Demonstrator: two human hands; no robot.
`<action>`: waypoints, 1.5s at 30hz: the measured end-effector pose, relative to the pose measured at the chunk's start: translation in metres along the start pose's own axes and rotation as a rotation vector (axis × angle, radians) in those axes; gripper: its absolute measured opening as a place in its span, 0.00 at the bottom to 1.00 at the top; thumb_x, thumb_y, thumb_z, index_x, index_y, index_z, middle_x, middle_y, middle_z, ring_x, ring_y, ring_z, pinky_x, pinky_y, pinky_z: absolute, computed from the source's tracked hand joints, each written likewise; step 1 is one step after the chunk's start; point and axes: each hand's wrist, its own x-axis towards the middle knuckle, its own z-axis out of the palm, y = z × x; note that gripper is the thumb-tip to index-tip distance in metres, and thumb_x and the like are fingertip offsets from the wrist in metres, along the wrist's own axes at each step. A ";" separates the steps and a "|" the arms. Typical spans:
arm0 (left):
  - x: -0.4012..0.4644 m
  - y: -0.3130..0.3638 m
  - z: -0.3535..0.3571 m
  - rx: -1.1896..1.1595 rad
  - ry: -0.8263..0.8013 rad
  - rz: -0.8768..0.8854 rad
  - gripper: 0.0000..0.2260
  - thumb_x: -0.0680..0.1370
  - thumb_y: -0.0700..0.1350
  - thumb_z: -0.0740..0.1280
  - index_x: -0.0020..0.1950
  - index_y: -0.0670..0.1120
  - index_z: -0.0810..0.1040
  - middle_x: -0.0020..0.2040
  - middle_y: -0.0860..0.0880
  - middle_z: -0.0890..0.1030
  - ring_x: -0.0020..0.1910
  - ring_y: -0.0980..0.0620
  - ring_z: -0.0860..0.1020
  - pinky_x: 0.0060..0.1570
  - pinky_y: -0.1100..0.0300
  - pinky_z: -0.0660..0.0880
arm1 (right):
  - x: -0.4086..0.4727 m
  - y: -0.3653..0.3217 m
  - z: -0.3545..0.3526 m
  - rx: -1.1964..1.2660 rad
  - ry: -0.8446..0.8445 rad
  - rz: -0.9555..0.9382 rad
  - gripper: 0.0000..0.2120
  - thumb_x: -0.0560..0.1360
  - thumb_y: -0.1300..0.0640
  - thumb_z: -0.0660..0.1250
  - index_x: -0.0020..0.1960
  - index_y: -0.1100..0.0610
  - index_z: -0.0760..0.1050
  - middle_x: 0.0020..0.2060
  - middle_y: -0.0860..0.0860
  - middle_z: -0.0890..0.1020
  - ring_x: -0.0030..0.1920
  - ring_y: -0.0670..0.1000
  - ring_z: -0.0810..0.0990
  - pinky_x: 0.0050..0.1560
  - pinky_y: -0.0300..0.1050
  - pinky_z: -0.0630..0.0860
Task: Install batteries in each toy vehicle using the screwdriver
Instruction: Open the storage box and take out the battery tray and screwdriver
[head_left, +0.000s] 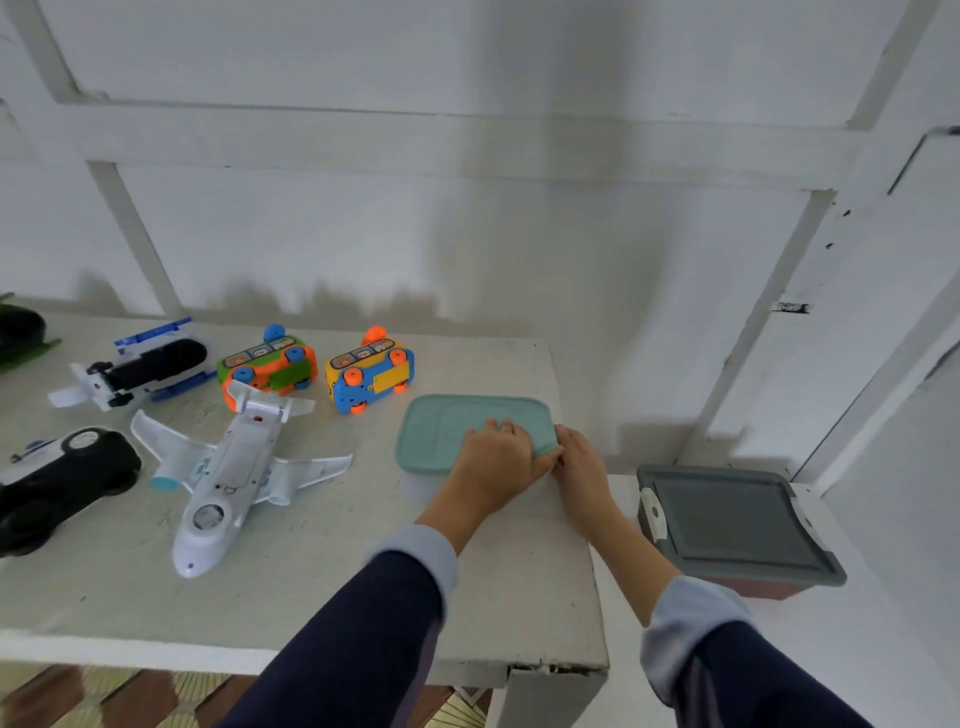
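A teal-lidded plastic box (457, 421) stands on the white table (322, 587). My left hand (496, 462) lies flat on the lid's near right part. At the lid's right corner, my right hand (579, 457) grips the edge with its fingertips. Toy vehicles lie to the left: a white airplane (228, 478) upside down, a yellow and blue bus (370, 371) and a green and orange bus (267, 366) both on their sides, a white and blue helicopter (135, 371), and a black car (62, 478). No screwdriver or batteries show.
A grey-lidded container with white latches (732, 525) sits on a lower white ledge to the right of the table. A dark green toy (21, 332) pokes in at the far left edge. A white wall rises close behind the table.
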 end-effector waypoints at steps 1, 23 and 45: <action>0.000 -0.001 -0.002 -0.032 0.031 -0.010 0.29 0.76 0.59 0.53 0.33 0.37 0.79 0.29 0.41 0.79 0.27 0.43 0.79 0.23 0.60 0.72 | 0.000 -0.001 0.001 -0.015 0.003 0.011 0.12 0.81 0.58 0.55 0.56 0.60 0.75 0.47 0.52 0.79 0.43 0.45 0.77 0.40 0.34 0.73; 0.016 -0.022 -0.055 -0.650 0.313 -0.323 0.25 0.79 0.55 0.57 0.32 0.37 0.73 0.24 0.50 0.67 0.24 0.49 0.65 0.29 0.61 0.57 | 0.016 -0.022 0.022 -0.444 -0.025 0.010 0.16 0.79 0.65 0.51 0.64 0.61 0.69 0.56 0.55 0.75 0.53 0.52 0.73 0.48 0.41 0.68; 0.011 -0.089 -0.108 -1.349 1.100 -1.333 0.12 0.83 0.40 0.52 0.50 0.34 0.72 0.41 0.47 0.71 0.37 0.53 0.69 0.38 0.65 0.68 | -0.002 -0.082 0.051 -0.285 -0.060 -0.166 0.10 0.80 0.53 0.55 0.51 0.60 0.70 0.45 0.54 0.77 0.42 0.51 0.75 0.40 0.45 0.73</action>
